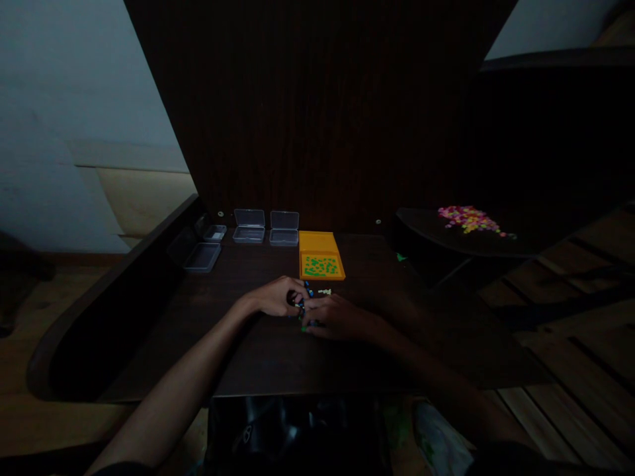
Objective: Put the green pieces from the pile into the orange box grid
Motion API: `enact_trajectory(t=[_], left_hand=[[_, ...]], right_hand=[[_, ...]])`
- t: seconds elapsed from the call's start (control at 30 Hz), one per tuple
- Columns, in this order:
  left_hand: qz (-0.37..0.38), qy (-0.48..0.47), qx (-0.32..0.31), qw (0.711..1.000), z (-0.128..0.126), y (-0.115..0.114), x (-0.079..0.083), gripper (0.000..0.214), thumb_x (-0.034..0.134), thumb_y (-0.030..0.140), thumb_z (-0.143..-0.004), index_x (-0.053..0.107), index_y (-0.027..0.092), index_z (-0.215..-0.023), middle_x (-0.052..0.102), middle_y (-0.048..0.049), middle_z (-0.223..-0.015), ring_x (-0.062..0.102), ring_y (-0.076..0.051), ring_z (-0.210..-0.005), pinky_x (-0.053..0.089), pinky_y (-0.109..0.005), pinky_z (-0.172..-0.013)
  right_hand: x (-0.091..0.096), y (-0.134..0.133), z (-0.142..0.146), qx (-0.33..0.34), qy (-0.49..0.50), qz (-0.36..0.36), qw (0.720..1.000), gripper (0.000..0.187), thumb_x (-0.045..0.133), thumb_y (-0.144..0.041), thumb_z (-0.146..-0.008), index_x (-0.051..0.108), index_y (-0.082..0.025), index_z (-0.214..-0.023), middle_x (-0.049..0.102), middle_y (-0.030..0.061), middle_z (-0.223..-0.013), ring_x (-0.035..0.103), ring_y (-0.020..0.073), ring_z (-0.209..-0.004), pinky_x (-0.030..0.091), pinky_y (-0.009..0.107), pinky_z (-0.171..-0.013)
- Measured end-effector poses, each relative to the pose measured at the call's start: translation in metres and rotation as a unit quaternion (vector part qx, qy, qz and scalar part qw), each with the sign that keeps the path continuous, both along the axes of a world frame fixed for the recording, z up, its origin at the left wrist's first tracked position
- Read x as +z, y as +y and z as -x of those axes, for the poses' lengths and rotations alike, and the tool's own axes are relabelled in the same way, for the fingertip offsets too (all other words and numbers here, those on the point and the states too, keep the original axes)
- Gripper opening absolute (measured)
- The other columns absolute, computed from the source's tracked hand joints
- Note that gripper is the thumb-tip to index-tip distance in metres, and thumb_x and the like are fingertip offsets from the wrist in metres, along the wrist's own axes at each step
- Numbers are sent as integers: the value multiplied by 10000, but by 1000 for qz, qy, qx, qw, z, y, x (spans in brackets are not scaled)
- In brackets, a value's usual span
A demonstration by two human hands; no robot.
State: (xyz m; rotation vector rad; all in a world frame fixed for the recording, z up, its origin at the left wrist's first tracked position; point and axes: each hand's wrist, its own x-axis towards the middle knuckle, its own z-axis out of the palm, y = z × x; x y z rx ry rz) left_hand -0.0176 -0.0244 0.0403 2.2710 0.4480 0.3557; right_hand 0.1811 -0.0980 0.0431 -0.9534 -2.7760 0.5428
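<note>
My left hand point(282, 295) and my right hand point(340, 317) meet low over the dark desk, fingertips almost touching. Between and under them lie small mixed beads point(307, 288), some blue, others green or pale. The fingers of both hands are curled inward, and what they pinch is too small and dark to make out. A little group of pale beads point(325, 291) sits just beyond my right hand. Behind the hands stands an orange box point(342, 268) with its lid raised, and many green pieces point(320, 266) are spread inside it.
Two clear plastic boxes point(249, 234) point(284, 237) stand with lids up at the back. More clear cases point(202, 257) lie at the left by the desk's side panel. On a raised shelf point(421, 228) at right is a heap of pink and yellow beads point(469, 218). A green scrap point(401, 256) lies below it.
</note>
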Motion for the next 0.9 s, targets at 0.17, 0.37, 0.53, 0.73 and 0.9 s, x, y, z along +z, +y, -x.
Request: enact_trajectory(t=[0.17, 0.37, 0.53, 0.73, 0.9], left_hand=[[-12, 1, 38, 999, -2, -1, 0, 168, 609, 104, -651, 697, 151, -786, 517, 23, -687, 480, -103, -633, 370, -210, -599], [-15, -7, 61, 998, -3, -2, -1, 227, 631, 140, -694, 734, 159, -895, 535, 19, -689, 506, -103, -627, 397, -216, -620], [-18, -13, 65, 998, -4, -4, 0, 203, 647, 158, -705, 739, 159, -887, 532, 20, -676, 504, -101, -620, 398, -213, -618], [-12, -8, 70, 997, -4, -3, 0, 193, 653, 171, -711, 737, 156, -884, 539, 19, -670, 504, -101, -608, 395, -214, -608], [-8, -15, 68, 998, -4, -3, -2, 183, 662, 185, -716, 738, 161, -881, 551, 20, -663, 500, -98, -594, 392, -212, -601]], right_hand=[[10, 12, -12, 0, 46, 10, 999, 171, 513, -253, -936, 667, -186, -966, 664, 56, -1007, 611, 157, -910, 441, 259, -800], [21, 56, -55, -154, 77, -55, 983, 212, 472, -262, -961, 641, -143, -915, 638, 75, -904, 585, 165, -850, 427, 256, -762], [13, 76, -70, -181, -30, -61, 981, 196, 462, -208, -959, 639, -137, -915, 633, 94, -946, 578, 177, -863, 412, 263, -760], [4, 78, -65, -172, -127, -78, 974, 195, 479, -196, -948, 670, -160, -934, 614, 90, -1002, 581, 183, -899, 399, 257, -742], [2, 79, -64, -172, -135, -92, 971, 215, 483, -209, -948, 693, -162, -941, 614, 104, -1020, 587, 194, -905, 401, 260, -731]])
